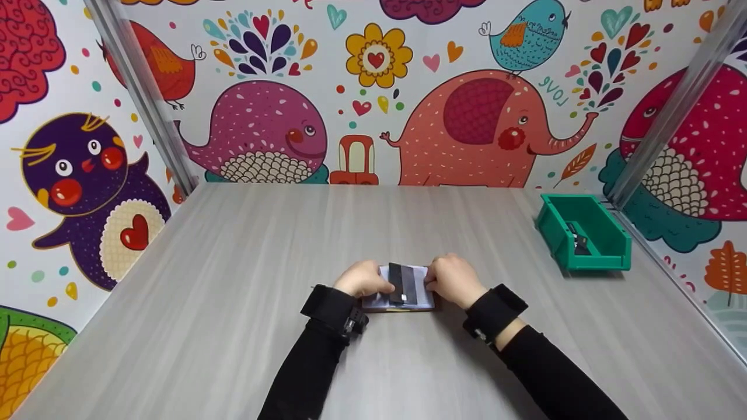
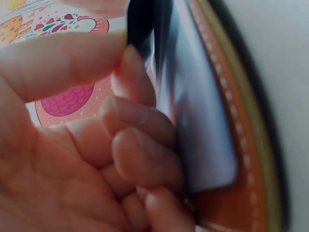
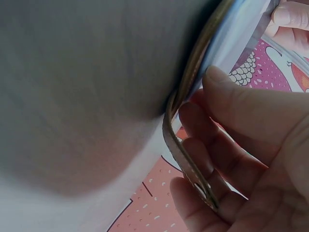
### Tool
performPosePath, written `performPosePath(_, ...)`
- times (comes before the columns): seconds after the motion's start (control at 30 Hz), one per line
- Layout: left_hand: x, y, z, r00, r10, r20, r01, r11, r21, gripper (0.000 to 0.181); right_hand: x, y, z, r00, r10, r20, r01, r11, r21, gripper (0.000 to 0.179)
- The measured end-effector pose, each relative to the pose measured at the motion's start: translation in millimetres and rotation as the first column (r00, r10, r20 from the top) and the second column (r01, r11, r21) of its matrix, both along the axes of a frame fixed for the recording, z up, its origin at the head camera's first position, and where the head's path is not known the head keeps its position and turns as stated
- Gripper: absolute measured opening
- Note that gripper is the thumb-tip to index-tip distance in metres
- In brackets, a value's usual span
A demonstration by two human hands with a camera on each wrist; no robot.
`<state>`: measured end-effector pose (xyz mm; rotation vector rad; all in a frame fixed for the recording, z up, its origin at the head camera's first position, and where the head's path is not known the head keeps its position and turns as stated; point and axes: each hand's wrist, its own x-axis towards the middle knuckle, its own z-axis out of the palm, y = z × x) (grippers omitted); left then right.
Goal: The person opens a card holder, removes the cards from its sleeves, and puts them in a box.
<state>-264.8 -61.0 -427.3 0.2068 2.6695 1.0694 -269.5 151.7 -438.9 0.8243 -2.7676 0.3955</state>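
Squarely between both grips (image 1: 363, 279) (image 1: 457, 281), the wallet (image 1: 421, 287)

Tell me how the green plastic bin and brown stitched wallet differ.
The green plastic bin is larger than the brown stitched leather-look wallet. The bin is a deep open box; the wallet, thin with pale sleeves. The bin stands untouched; left hand and right hand are on the wallet.

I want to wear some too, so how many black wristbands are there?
2: the left wristband sits just behind the left hand, and the right wristband just behind the right hand.
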Motion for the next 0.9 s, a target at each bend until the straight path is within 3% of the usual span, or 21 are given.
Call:
performPosePath(0.17,-0.6,-3.9,0.0,0.999,0.000,0.041,-0.003,0.998,0.055,0.019,0.1,0.4,0.0,1.000,0.002,-0.007,-0.003,1.000,-0.004,0.012)
performPosePath(0.6,-2.5,-9.5,0.1,0.998,-0.031,0.048,0.028,0.997,0.078,0.026,0.5,1.4,-0.2,1.000,0.010,-0.013,-0.010,1.000,-0.013,0.012)
performPosePath(0.9,-3.9,-14.1,-0.8,0.994,-0.019,0.107,0.006,0.993,0.122,0.022,-0.9,1.4,-1.5,1.000,0.020,-0.021,-0.020,1.000,0.003,0.011)
